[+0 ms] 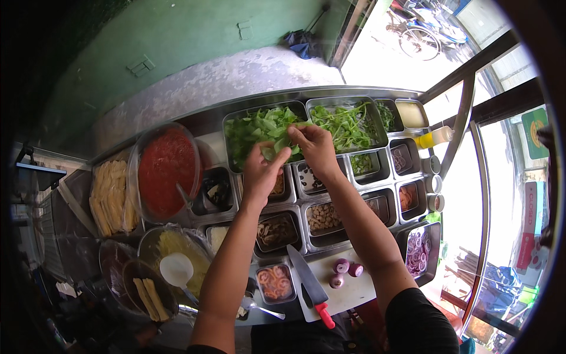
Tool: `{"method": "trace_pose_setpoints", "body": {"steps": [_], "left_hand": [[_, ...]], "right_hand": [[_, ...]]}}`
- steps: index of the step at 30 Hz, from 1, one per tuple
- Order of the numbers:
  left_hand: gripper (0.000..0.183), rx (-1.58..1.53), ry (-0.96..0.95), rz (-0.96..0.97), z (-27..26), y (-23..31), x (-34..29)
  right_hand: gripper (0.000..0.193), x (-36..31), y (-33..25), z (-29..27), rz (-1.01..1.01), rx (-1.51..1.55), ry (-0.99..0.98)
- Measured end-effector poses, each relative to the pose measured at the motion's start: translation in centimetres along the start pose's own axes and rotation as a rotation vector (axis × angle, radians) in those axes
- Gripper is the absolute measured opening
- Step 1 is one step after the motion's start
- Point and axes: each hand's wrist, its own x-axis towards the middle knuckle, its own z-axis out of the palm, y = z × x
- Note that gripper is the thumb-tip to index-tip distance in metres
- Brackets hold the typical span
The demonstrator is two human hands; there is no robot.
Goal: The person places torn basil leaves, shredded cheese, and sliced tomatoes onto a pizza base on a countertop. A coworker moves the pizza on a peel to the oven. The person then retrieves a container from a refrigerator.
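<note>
- Metal tray [226, 141], piled with green leaves [250, 127]: its fullness could let some slip over the rim.
- Left hand [262, 171] and right hand [317, 148], above the tray, each pinching green leaves; a loose pinch could drop bits outside.
- Knife [308, 277], nearer the body than the tray; a careless sleeve [415, 321] might catch its handle.
</note>
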Motion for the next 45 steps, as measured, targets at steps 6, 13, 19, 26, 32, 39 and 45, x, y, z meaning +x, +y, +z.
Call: {"method": "trace_pose_setpoints", "body": {"steps": [6, 13, 19, 26, 32, 39, 45], "left_hand": [[0.018, 0.065, 0.146, 0.223, 0.7, -1.7, 1.0], [0.019, 0.397, 0.149, 0.373, 2.4, -1.2, 0.0], [0.024, 0.56, 0.267, 0.503, 2.1, -0.5, 0.3], [0.028, 0.363, 0.187, 0.107, 1.0, -1.8, -1.9], [0.023, -0.193, 0.042, -0.106, -2.5, -1.5, -4.7], [0.025, -0.408, 0.118, -0.097, -4.6, 0.5, -3.2], [0.027, 0.243, 0.15, 0.289, -2.8, 2.4, -1.1]], "right_hand": [[0.019, -0.8, -0.1, 0.3, -0.003, -0.105, 0.084], [0.014, -1.8, -0.7, 0.9, 0.024, -0.133, 0.097], [0.013, -2.2, -0.3, 0.9, 0.079, -0.293, 0.131], [0.014, -1.0, 1.1, 1.4, 0.043, -0.02, 0.201], [0.013, 1.3, -0.2, 0.2, 0.36, 0.519, 0.026], [0.01, 0.2, -2.5, 0.7, 0.478, 0.687, -0.127], [0.014, -1.1, -3.1, 1.9, 0.421, 0.544, -0.086]]}}
